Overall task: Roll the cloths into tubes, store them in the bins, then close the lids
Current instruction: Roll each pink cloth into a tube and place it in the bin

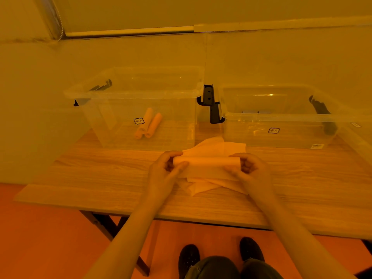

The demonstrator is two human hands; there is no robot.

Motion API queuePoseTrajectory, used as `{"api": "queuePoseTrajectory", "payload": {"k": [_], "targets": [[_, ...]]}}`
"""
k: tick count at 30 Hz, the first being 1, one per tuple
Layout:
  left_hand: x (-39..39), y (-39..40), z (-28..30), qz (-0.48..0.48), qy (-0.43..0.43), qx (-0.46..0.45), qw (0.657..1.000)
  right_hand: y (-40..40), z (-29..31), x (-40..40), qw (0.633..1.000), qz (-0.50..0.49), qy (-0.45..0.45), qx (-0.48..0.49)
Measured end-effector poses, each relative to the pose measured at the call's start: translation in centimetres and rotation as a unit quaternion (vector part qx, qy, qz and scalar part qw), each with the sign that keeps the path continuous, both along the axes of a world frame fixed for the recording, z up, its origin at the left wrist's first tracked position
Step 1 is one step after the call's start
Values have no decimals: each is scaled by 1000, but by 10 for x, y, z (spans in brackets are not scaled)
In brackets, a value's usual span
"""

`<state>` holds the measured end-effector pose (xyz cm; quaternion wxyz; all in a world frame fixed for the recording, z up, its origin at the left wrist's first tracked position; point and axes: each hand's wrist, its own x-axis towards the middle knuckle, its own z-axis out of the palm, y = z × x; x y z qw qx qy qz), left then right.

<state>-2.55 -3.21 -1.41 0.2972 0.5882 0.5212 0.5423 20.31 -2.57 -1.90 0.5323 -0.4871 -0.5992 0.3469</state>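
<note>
A pale cloth (207,165) lies partly rolled into a tube at the middle of the wooden table (100,174). My left hand (165,168) grips the tube's left end and my right hand (249,168) grips its right end. Loose cloths (215,147) lie flat under and behind the tube. Behind them stand two clear plastic bins with their lids off. The left bin (130,93) holds two rolled cloths (150,122) on its floor. The right bin (281,115) has something small and dark at its back, too dim to identify.
Black latch handles (211,103) hang on the bins' ends, two of them between the bins. A wall runs close behind the bins. The table's front edge is near my legs, with my shoes (189,258) on the floor below.
</note>
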Motion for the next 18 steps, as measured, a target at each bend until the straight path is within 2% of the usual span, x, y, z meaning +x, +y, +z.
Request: {"api": "queuePoseTrajectory", "payload": {"k": [7, 13, 18], "targets": [[1, -2, 1, -16, -4, -6, 1000, -2, 2, -2, 999, -8, 47, -1], [2, -2, 3, -19, 42, 0, 999, -1, 2, -1, 999, -13, 51, 10], [0, 1, -1, -18, 3, 3, 1000, -1, 1, -2, 999, -17, 41, 6]]}}
